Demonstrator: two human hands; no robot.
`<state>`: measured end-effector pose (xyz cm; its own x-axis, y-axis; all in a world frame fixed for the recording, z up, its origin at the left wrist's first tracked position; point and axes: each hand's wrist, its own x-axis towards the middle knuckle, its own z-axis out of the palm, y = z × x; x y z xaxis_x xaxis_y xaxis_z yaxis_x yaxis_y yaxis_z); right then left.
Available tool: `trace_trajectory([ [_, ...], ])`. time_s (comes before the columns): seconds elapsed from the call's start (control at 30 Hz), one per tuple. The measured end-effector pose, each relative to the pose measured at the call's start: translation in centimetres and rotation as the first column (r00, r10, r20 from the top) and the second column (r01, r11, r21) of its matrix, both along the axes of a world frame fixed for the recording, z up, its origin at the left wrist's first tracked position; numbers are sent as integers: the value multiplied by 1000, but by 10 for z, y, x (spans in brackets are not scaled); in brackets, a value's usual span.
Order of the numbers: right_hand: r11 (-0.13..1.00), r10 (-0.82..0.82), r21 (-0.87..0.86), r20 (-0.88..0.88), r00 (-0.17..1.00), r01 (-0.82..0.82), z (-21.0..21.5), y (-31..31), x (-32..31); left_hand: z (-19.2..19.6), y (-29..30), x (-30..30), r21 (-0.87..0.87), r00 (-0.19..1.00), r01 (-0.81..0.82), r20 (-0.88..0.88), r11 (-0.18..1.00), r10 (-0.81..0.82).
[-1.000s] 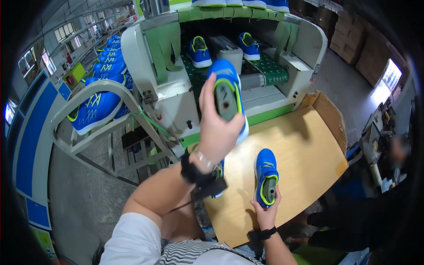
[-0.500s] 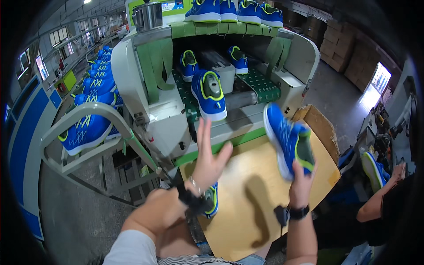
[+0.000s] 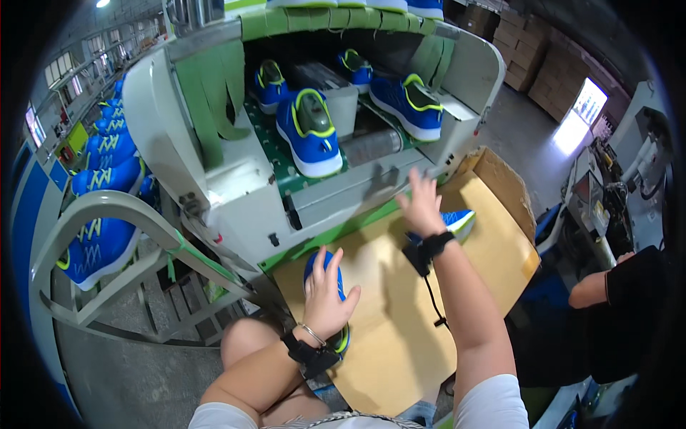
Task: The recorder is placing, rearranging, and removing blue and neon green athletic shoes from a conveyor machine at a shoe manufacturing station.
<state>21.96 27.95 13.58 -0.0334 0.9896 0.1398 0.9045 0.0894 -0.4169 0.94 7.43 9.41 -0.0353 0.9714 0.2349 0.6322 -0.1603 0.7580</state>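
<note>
My left hand [image 3: 329, 300] is over a blue shoe [image 3: 311, 266] on the cardboard-covered board [image 3: 371, 336]. Its fingers are spread, and I cannot tell whether they touch the shoe. Out to the right, my right hand [image 3: 423, 206] is open and empty, just in front of the machine's lip. Partly behind that wrist lies another blue shoe [image 3: 459, 223] on the board. On the machine's green belts, a blue shoe with a yellow-green collar [image 3: 309, 136] sits front left and another [image 3: 411, 107] front right. Two more shoes, one left [image 3: 270, 86] and one right [image 3: 355, 70], sit deeper inside.
The white machine [image 3: 161, 114] has green strips hanging at its mouth and shoes along its top. At left, a curved metal rail [image 3: 53, 243] stands by a rack of blue shoes [image 3: 107, 175]. A raised cardboard flap [image 3: 504, 186] edges the board; a co-worker's arm [image 3: 597, 289] is at right.
My right hand has let go of its shoe, which now sits front right on the belt. My left hand has come back from the belt's front to the shoe on the board. The view has shifted.
</note>
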Motion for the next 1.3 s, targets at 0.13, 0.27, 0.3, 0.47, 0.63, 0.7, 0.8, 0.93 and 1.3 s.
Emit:
trace_trajectory([
  [0.13,995,-93,-20,257,962,101,-58,-75,37,1,1,-1,22,1000,-7,-13,1000,8],
  [0.27,985,-169,70,276,946,156,-87,-120,77,2,3,0,40,999,-12,-32,999,14],
  [0.3,984,-177,64,211,961,167,-88,-131,81,0,2,-2,42,999,-7,-42,999,9],
  [0.47,936,-272,40,-546,793,349,-117,-182,101,-12,5,-8,14,991,6,135,1000,-8],
  [0.63,870,-295,-183,-937,185,457,-98,-137,99,-21,12,-11,24,976,-1,218,1000,-5],
  [0.7,745,-457,-131,-814,358,654,-80,-122,71,-25,10,-10,37,983,-3,182,999,-4],
  [0.8,834,-387,-202,-877,284,513,-81,-123,72,-23,19,-9,-89,939,53,342,995,-19],
  [0.93,983,-127,-181,-793,596,-31,-78,-174,26,-21,20,-17,-184,880,85,475,979,13],
  [1.3,913,132,-250,-565,814,-322,-96,-275,17,-22,15,-11,-14,955,12,297,1000,-7],
])
